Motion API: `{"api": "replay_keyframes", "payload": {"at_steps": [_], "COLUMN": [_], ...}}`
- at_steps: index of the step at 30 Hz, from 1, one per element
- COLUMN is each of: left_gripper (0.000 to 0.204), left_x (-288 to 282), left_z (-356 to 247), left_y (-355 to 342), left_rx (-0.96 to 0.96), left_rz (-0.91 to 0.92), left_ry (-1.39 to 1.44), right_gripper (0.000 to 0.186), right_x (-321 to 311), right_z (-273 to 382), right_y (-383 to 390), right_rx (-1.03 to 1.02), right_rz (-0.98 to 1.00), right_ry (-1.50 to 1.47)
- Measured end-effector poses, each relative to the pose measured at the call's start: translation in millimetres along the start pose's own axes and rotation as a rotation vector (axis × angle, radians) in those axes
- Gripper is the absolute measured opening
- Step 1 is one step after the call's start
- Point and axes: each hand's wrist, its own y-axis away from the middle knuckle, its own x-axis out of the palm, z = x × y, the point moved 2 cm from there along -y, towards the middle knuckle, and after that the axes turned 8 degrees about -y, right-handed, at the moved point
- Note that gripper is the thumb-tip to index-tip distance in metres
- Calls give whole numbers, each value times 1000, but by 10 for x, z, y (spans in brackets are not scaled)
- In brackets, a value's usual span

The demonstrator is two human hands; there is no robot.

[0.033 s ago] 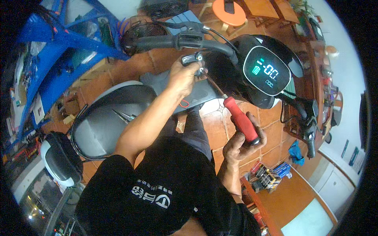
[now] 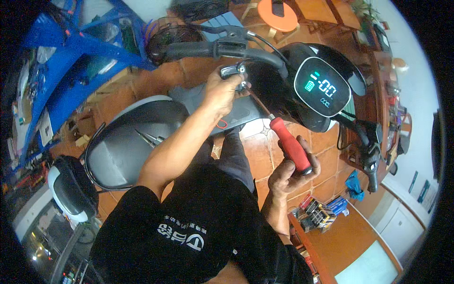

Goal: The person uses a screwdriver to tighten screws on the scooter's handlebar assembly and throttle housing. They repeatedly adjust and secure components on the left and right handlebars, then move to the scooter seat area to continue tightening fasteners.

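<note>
A small chrome-and-black metal part [image 2: 232, 71] is gripped by my left hand [image 2: 220, 90], just below the scooter's left handlebar [image 2: 187, 49]. My right hand [image 2: 295, 168] holds a red-handled screwdriver [image 2: 288, 144], its shaft running up-left to that part; the tip's exact contact is hard to make out. The scooter's lit display [image 2: 322, 87] is at the upper right. Under my left forearm, a pointed metal tool [image 2: 146, 137] lies on the black seat [image 2: 118, 146]. A red loop [image 2: 222, 124] rests on the grey footboard area [image 2: 250, 111].
Blue racks [image 2: 61, 57] with items line the left. An orange stool [image 2: 277, 19] stands at the back, wooden furniture [image 2: 340, 14] beside it. The right handlebar [image 2: 371, 177] reaches toward the wall. A blue bag [image 2: 354, 184] and boxes [image 2: 321, 213] by a wooden table [image 2: 350, 241] are lower right.
</note>
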Motion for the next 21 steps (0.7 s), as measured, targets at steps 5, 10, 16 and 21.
{"api": "replay_keyframes", "payload": {"at_steps": [5,10,16,21], "left_gripper": [20,25,17,17], "left_x": [3,18,-12,1], "left_z": [-2,-20,38,17], "left_y": [15,6,-77,-56], "left_rx": [10,26,67,97], "left_rz": [-51,-37,-54,-52], "left_ry": [7,19,-41,-36], "right_gripper": [51,53,48,49], "right_x": [-91,-95,-45,-45], "right_z": [-87,-112,-57,-43], "right_y": [62,51,-1,-33], "right_rx": [76,67,62,95], "right_rz": [-40,-51,-49,-39], "right_ry": [-96,-104,-46,1]}}
